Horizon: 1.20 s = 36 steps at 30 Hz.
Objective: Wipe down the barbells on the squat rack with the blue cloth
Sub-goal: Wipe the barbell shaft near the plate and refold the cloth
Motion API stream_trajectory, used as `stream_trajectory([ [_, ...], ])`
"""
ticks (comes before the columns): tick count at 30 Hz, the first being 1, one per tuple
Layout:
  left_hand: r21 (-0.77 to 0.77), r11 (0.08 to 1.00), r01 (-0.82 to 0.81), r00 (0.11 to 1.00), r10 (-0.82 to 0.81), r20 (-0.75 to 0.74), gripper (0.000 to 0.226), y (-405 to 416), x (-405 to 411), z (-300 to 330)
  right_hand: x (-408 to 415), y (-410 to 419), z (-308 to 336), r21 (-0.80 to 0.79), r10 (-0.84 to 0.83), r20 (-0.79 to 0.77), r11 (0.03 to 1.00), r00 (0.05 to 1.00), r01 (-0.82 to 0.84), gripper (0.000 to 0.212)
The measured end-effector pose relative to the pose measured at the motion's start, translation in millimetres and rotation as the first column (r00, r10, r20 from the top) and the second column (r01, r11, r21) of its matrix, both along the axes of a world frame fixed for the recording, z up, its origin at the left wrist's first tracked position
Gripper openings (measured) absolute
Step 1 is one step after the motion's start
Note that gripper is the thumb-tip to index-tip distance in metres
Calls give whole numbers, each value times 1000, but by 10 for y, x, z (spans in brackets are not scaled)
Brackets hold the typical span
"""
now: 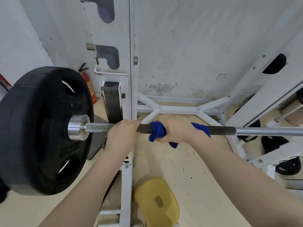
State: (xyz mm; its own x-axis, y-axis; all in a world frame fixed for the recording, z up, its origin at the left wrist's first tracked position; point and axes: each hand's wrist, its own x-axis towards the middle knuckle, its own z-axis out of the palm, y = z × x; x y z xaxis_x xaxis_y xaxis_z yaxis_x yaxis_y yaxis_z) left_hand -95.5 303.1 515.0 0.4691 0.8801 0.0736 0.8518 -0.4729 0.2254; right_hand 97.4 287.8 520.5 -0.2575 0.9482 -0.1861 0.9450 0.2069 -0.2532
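Across the head view we see the barbell running level through the white squat rack; black plates load its left end. Left hand curls bare around the knurled shaft; right hand, just beside it, grips the blue cloth wrapped around the bar; a yellow plate lies on the floor below.

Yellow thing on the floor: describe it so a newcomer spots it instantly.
Start at the barbell running across the middle, where the right hand holds the blue cloth. Drop straight down to the floor beside the white rack's base rail. The yellow pad lies there: rounded, with an oval hole in its centre, the only yellow item among black plates.
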Motion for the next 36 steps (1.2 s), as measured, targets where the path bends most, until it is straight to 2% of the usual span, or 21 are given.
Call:
stream_trajectory([
  [1,-4,1000,1,1000,-1,-4,11,2,4,2,34,74,79,-198,1,-120,980,993,-25,26],
  [2,-7,1000,1,1000,-1,-3,11,8,7,6,58,142,119,-330,-21,-211,943,977,-51,29],
  [3,-11,1000,-2,1000,2,-4,12,14,10,9,75,195,128,-401,-49,-258,914,965,-61,35],
  [5,-11,1000,-5,1000,4,-12,13,11,17,11,76,226,134,-420,-90,-274,907,957,-36,44],
  [6,-3,1000,-1,1000,1,-14,13,3,20,3,82,191,114,-382,-89,-254,924,963,-15,43],
  [7,13,1000,0,1000,0,-6,13,-13,18,-4,92,122,82,-275,-65,-189,962,980,11,43],
  [8,37,999,-1,1000,0,10,13,-33,13,-15,118,17,43,-87,-33,-64,996,997,27,47],
  [10,104,995,1,999,-6,44,12,-77,5,-32,217,-198,-82,319,-65,164,948,984,9,55],
  [12,153,988,7,998,-17,64,14,-107,13,-36,371,-368,-184,469,-113,174,883,978,19,60],
  [14,165,986,20,999,-27,37,21,-136,31,-14,509,-422,-193,487,-119,132,872,984,40,66],
  [17,193,980,43,999,-38,-33,54,-153,111,45,401,-370,-122,435,-150,82,895,985,100,65],
  [18,182,982,53,998,-47,-35,57,-165,171,74,312,-332,-119,407,-153,53,906,987,119,63],
  [20,144,987,66,998,-65,-7,50,-187,301,135,103,-274,-132,364,-153,17,922,988,136,61],
  [24,113,993,30,996,-20,-82,43,-198,479,176,160,-251,-141,378,-145,68,919,987,109,47],
  [27,116,993,11,998,-3,-64,42,-238,557,169,489,-356,-67,322,-245,236,933,940,163,31],
  [30,87,996,12,1000,-11,-12,35,-272,628,147,653,-387,-87,362,-348,360,907,866,215,22],
  [32,88,995,52,999,-50,-21,25,-274,644,114,523,-314,-127,390,-412,342,880,845,272,29],
  [33,90,994,59,998,-58,-14,20,-270,639,106,405,-282,-172,413,-417,280,865,865,283,35],
  [35,89,995,48,999,-48,2,11,-245,623,99,156,-231,-211,503,-388,203,829,899,244,44],
  [36,87,995,42,999,-43,3,7,-231,616,99,85,-229,-215,468,-340,219,859,914,207,48],
])
